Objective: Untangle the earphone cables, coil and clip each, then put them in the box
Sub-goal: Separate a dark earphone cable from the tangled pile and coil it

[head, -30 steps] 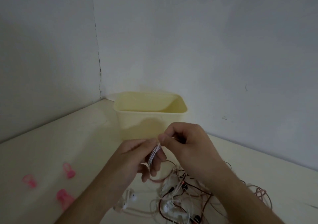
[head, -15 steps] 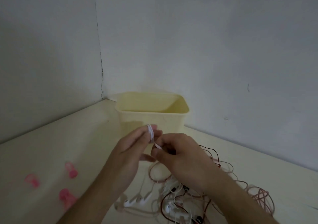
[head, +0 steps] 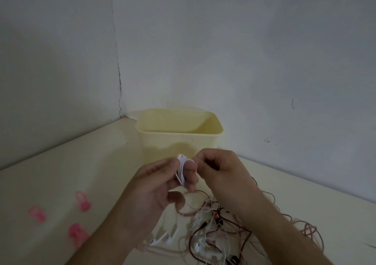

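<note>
Three pink clips [head: 78,233] lying on the pale surface [head: 61,173] at the far left, well away from both hands. Nothing clipped yet.

Next, the left hand [head: 150,191], fingers held up with a white cable [head: 181,170] looped round them in a small bundle. Thumb side pressing the loops so they stay put. A pair of white earbuds [head: 162,239] hanging down below that hand, near the surface.

Behind, a yellow box [head: 179,140] standing open in the corner, no cable seen inside, though its floor is hidden.

Then the right hand [head: 221,173], fingers curled, pinching the loose end of the white cable just beside the bundle. Looks like winding one more turn.

At the far right and low down, a messy heap of cables [head: 234,228], brown, pink and white, all mixed up on the surface.

To do this step well: keep each new loop the same size as the others. Pull gently, not hard, so the thin cable does not kink. Keep the left fingers still and pressed so no loop slips off. Watch for the white cable snagging in the heap. Leave a short tail, then reach for a pink clip without letting go of the bundle.
</note>
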